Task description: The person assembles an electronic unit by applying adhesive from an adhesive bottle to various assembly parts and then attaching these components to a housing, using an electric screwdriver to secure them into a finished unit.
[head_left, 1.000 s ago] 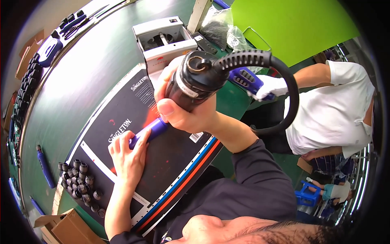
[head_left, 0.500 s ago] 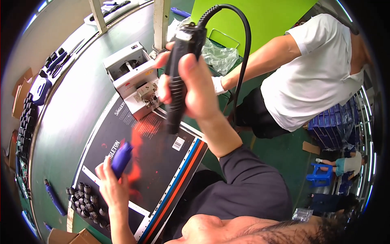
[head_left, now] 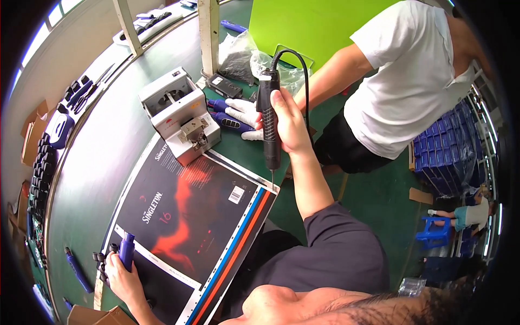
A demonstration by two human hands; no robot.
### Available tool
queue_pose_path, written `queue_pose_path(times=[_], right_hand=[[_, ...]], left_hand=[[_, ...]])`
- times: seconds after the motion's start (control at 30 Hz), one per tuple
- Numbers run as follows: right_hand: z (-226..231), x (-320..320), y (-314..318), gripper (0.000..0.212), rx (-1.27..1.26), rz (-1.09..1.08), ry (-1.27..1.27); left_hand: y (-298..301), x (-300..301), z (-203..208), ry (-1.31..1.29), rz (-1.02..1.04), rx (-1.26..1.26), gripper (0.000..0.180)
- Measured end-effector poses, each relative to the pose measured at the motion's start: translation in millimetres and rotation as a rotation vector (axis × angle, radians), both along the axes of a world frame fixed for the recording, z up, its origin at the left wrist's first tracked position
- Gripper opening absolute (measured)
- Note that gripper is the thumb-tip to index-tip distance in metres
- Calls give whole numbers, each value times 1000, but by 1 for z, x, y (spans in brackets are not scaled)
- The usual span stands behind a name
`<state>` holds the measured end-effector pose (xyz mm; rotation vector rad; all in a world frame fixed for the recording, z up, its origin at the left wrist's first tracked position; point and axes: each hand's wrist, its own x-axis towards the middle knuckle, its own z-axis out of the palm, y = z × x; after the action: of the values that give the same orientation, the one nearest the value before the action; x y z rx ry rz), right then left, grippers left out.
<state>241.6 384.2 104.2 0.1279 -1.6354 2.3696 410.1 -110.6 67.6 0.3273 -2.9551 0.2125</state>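
Observation:
My right hand (head_left: 293, 124) is wrapped round a black corded electric screwdriver (head_left: 272, 132). The tool stands nearly upright, its thin bit pointing down by the far right corner of the dark printed sheet (head_left: 179, 216). Whether the bit touches anything, I cannot tell. At the lower left, my left hand (head_left: 122, 279) grips a blue-purple cylindrical housing (head_left: 127, 251), tilted slightly. Small black round caps (head_left: 99, 261) lie just beside that hand, which partly covers the pile.
A grey-white bench machine (head_left: 176, 116) stands beyond the sheet. Right of it, a co-worker's white-gloved hand (head_left: 242, 112) holds blue-purple devices (head_left: 232, 122). A black power box (head_left: 223, 85) and plastic bags (head_left: 238, 57) lie behind. One blue-purple housing (head_left: 78, 271) rests at the left.
My right hand has carried the screwdriver right and lower, bringing it more upright. My left hand has moved down and left with the housing, over the caps. The co-worker's gloved hand has come further into view.

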Motion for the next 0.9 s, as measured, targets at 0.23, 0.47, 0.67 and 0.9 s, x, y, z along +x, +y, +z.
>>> queue_pose_path(times=[0.23,0.47,0.67,0.9], right_hand=[[-20,-14,-12,33,31,-19,-33],[-40,-31,-31,40,607,-240,75],[-53,-50,-35,51,1024,-313,2],[-52,-44,-46,55,1094,-359,47]], left_hand=[[7,-1,12,-104,-11,-30,49],[21,0,10,-133,-12,-10,48],[52,-15,10,149,-268,558,41],[139,-54,5,8,-3,1862,40]])
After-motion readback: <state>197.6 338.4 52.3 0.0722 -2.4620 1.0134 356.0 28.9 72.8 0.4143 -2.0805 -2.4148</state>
